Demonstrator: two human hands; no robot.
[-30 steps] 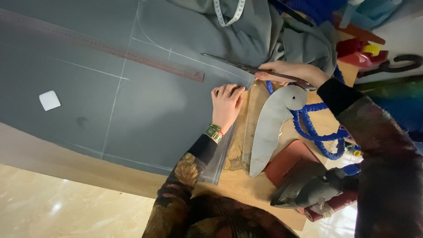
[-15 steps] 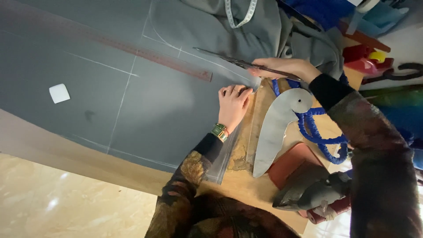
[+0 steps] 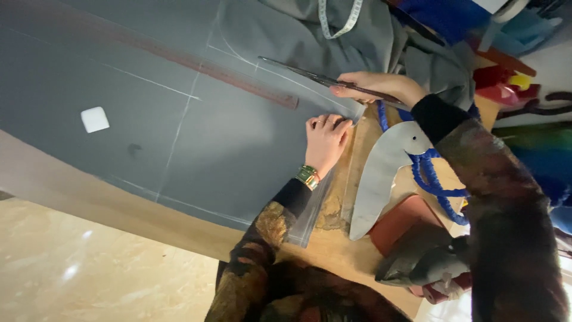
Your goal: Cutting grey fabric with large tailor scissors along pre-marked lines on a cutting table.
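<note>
I see dim, even light on the cloth (image 3: 119, 89), with soft glare off the floor (image 3: 71, 268) near left. The right sleeve (image 3: 512, 226) is blurred, and far-right corners look washed out.

Long dark scissors (image 3: 310, 76) lie nearly flat over chalk-marked grey fabric (image 3: 179, 107) spread on the table.

Grey fabric (image 3: 119, 89), white chalk lines, fills the upper left of the frame. Chalk block (image 3: 95, 119): white. Long ruler (image 3: 196, 64): reddish-brown. Curved template (image 3: 381, 173): pale grey. Cord (image 3: 438, 179), right: blue. Sleeves: dark, mottled brown-gold. Wristwatch (image 3: 307, 176): gold, apparently green-faced. Table (image 3: 333, 247): tan.
</note>
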